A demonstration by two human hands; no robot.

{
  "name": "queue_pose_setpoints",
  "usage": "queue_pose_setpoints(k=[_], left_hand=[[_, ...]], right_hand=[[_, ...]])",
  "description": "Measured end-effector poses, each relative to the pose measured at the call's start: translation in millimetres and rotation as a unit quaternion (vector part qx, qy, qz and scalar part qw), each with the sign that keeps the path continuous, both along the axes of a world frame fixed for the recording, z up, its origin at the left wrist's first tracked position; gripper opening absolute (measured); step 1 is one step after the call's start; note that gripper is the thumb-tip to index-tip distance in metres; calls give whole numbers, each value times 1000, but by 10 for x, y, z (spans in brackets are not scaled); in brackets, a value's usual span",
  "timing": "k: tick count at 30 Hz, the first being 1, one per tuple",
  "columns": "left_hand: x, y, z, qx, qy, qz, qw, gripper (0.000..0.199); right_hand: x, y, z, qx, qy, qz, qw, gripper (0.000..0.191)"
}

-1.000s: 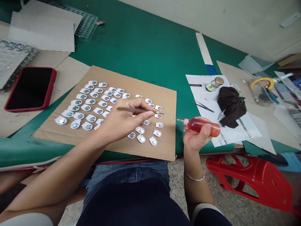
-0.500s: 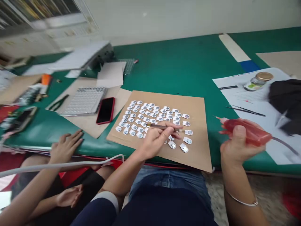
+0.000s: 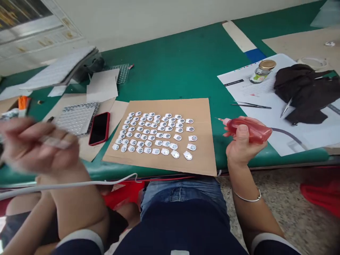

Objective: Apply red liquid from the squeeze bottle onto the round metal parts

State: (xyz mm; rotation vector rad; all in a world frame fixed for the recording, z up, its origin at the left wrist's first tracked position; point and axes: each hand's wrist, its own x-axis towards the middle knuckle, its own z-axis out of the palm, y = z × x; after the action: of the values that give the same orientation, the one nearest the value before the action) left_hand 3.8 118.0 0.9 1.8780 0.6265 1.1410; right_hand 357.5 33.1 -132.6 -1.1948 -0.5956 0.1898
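At the far left, over the table's front edge, my left hand [image 3: 42, 147] is raised and blurred, its fingers curled; what they hold, if anything, cannot be made out. A red squeeze bottle [image 3: 248, 131] with a thin needle tip lies in my right hand [image 3: 240, 150], fingers and thumb wrapped round it, the tip pointing left. Between the hands a brown cardboard sheet [image 3: 199, 166] lies on the green table [image 3: 170, 78]. It bears several rows of small white tags [image 3: 188, 156] with round printed ends.
Left are a red-edged phone [image 3: 99, 128], a bubble-wrapped pack [image 3: 75, 118] and grey card [image 3: 103, 85]. Right are a gold-lidded jar [image 3: 262, 71], tweezers [image 3: 251, 105] and black cloth [image 3: 300, 88]. A white cable [image 3: 106, 182] crosses the front; another person's arm [image 3: 39, 216] shows lower left.
My left hand has moved from above the tags to the far left; the slim pen-like tool it held no longer shows. My right hand still holds the bottle. The view has shifted right.
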Motion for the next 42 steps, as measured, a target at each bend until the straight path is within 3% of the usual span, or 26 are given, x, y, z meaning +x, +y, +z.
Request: queue_pose_setpoints(k=[1, 2, 4, 6, 8, 11, 19, 26, 31, 42], left_hand=[[137, 69, -51, -48, -77, 36, 995, 23], [303, 132, -110, -120, -87, 31, 989, 24], [694, 218, -241, -233, -36, -1, 972, 35], [1089, 226, -373, -283, -6, -55, 958, 26], [1404, 169, -491, -281, 34, -94, 955, 13], [1639, 49, -640, -294, 73, -120, 945, 14], [1562, -6, -906, -193, 94, -91, 972, 16], [1616, -52, -964, -236, 181, -53, 953, 17], [1661, -71, -1035, -117, 219, -63, 967, 13], [1712, -41, -1129, 20, 256, -66, 964, 17]], right_hand=[[6, -6, -3, -6, -3, 3, 1000, 35], [11, -10, -5, -10, -7, 5, 1000, 36], [19, -15, -5, -14, -16, 8, 1000, 37], [20, -15, -4, -13, -24, 4, 1000, 35], [17, -10, -3, -10, -30, -2, 999, 34], [10, 2, -5, -9, -36, -10, 999, 31], [-4, 26, -8, -2, -39, 0, 999, 29], [-11, 14, 6, -9, -42, -5, 999, 28], [-1, 1, 6, -29, -44, -5, 999, 27], [14, -15, 4, -28, -40, 1, 999, 30]])
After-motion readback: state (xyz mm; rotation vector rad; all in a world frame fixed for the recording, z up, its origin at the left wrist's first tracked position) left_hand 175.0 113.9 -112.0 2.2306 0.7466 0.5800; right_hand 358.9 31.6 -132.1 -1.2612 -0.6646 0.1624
